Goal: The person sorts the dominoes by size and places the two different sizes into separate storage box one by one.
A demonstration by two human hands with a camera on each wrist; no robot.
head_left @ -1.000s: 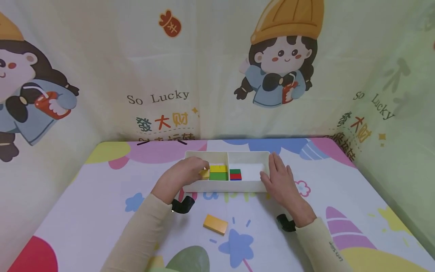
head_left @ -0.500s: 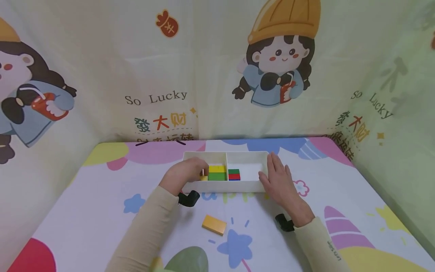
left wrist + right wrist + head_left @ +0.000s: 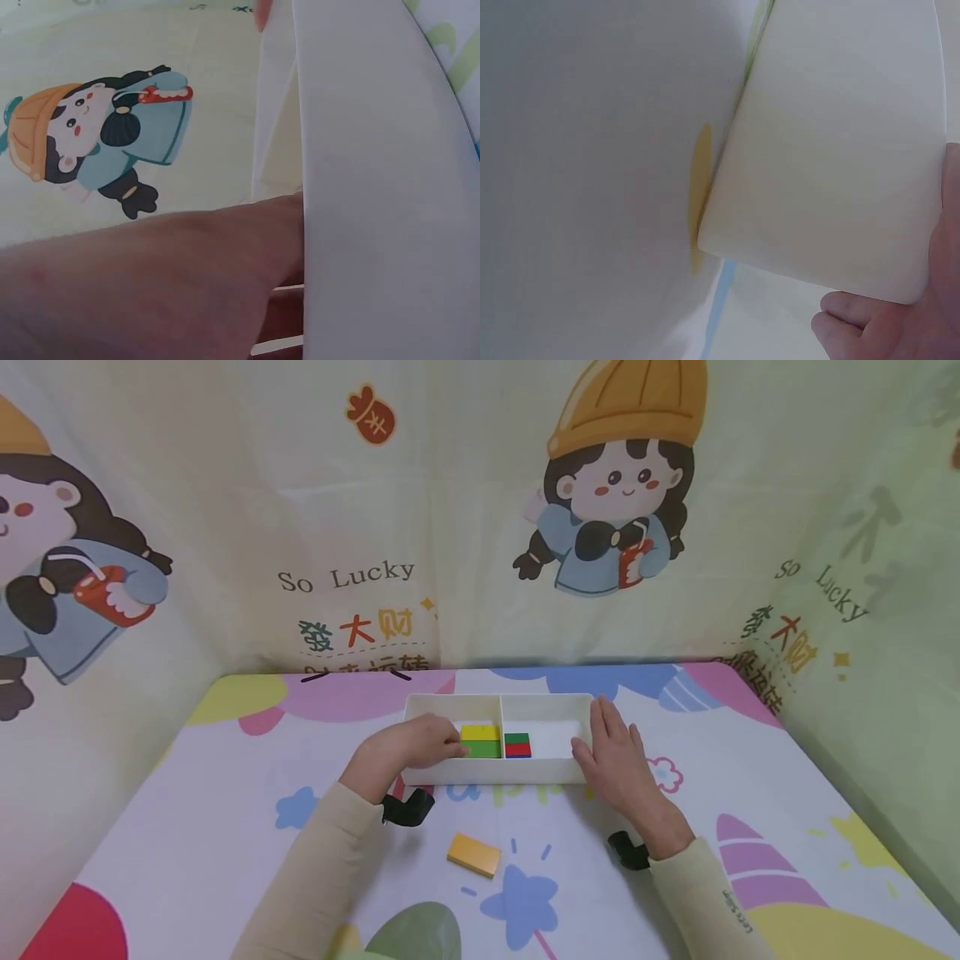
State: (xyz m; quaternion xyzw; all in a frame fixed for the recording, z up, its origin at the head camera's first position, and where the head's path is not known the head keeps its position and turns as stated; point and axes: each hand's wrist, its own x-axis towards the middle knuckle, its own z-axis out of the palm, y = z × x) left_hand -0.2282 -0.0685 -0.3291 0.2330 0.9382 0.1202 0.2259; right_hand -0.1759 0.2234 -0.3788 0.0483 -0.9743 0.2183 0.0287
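A white two-compartment box (image 3: 491,772) stands on the table. My left hand (image 3: 408,746) reaches into its left compartment; the front wall hides part of the fingers in the left wrist view, so any grip is unseen. Beside these fingers lie a yellow block (image 3: 480,732) and a green block (image 3: 483,749). My right hand (image 3: 622,768) rests against the box's right end, fingers straight, thumb near the front corner. In the right wrist view its fingertips (image 3: 847,304) show past the box's end. The right compartment holds small dark green, red (image 3: 517,749) and blue blocks at its left side.
An orange block (image 3: 474,855) lies on the patterned tabletop (image 3: 225,827) in front of the box, between the forearms. A black wrist mount (image 3: 408,808) hangs under the left wrist, another (image 3: 628,850) under the right. Printed cloth (image 3: 480,527) hangs behind the table.
A yellowish block at my left fingers showed earlier and is now covered by the hand. The left hand has lowered slightly within the compartment, while the right hand keeps its place on the box.
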